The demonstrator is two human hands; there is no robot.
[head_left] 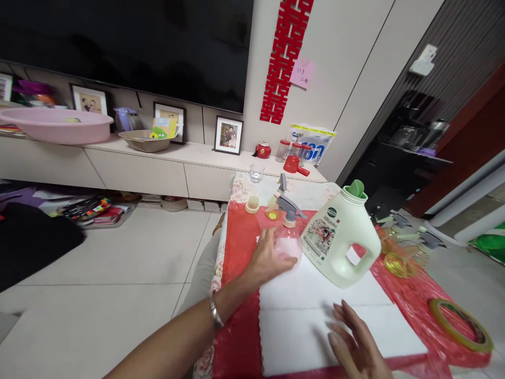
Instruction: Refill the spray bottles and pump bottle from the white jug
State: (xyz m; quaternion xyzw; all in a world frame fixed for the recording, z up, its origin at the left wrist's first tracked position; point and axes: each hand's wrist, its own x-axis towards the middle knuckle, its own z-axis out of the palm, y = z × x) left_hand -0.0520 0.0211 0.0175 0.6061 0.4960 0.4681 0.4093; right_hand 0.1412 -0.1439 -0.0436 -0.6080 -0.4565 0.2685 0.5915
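Near the back left corner of the white, wavy-edged sheet [335, 329], your left hand [266, 258] is curled partway around the round, clear pink spray bottle [286, 246] with the grey spray top. Your thumb is on the front of the bottle, and your other fingers go around its far side. I cannot tell if the bottle's bottom touches the sheet. Your right hand [353, 342] is a bit blurry, with its thumb and fingers spread apart and nothing in it. It is over the front part of the sheet.

Just to the right of the bottle is the big, pale green plastic jug [342, 234], with a picture label on its front and a darker green piece in its mouth. Under the sheet is shiny red plastic [240, 284] on the table. Off to the right, you have clear spray bottles with grey tops [420, 255], and nearer you is the yellow ring of tape [450, 337]. Past the table is the long, pale cabinet [153, 173], and above it is the big black TV [130, 47].
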